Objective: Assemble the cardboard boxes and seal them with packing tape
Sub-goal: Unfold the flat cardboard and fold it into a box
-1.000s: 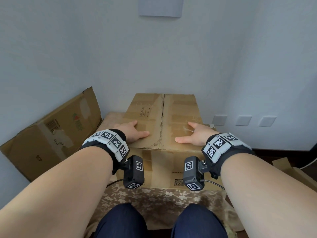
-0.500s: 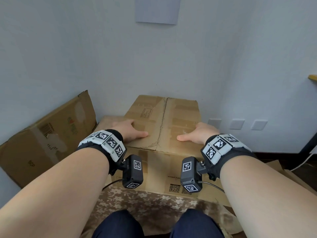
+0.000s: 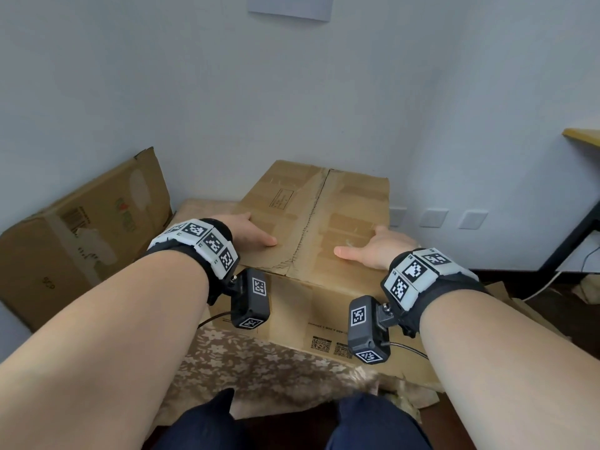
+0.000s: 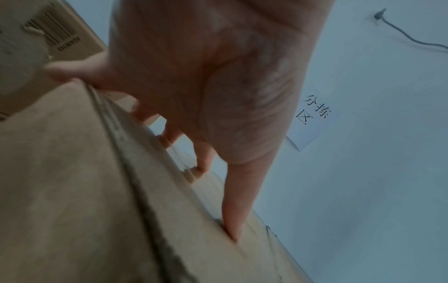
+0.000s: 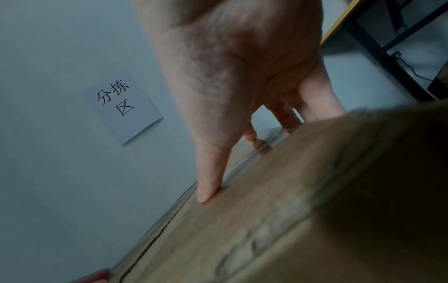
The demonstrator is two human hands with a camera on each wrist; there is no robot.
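A brown cardboard box (image 3: 318, 216) stands on a cloth-covered table with its two top flaps folded down, meeting at a centre seam (image 3: 311, 228). My left hand (image 3: 250, 232) lies flat on the left flap near the front edge, thumb pointing inward. My right hand (image 3: 380, 248) lies on the right flap in the same way. In the left wrist view the left hand (image 4: 206, 86) presses the box (image 4: 72, 191) with thumb and fingertips. The right wrist view shows the right hand (image 5: 230, 76) doing the same on the box top (image 5: 290, 210). No tape roll is in view.
Another cardboard box (image 3: 81, 235) leans against the left wall. A floral cloth (image 3: 259, 362) covers the table. More cardboard (image 3: 500, 287) lies low at the right, below a desk (image 3: 584, 136) with black legs. Wall sockets (image 3: 433, 217) and a paper sign (image 3: 290, 6) are on the walls.
Both hands stay on the flaps in the same pose. The view has swung a little to the right, so the box now looks slightly turned and the desk has come into sight.
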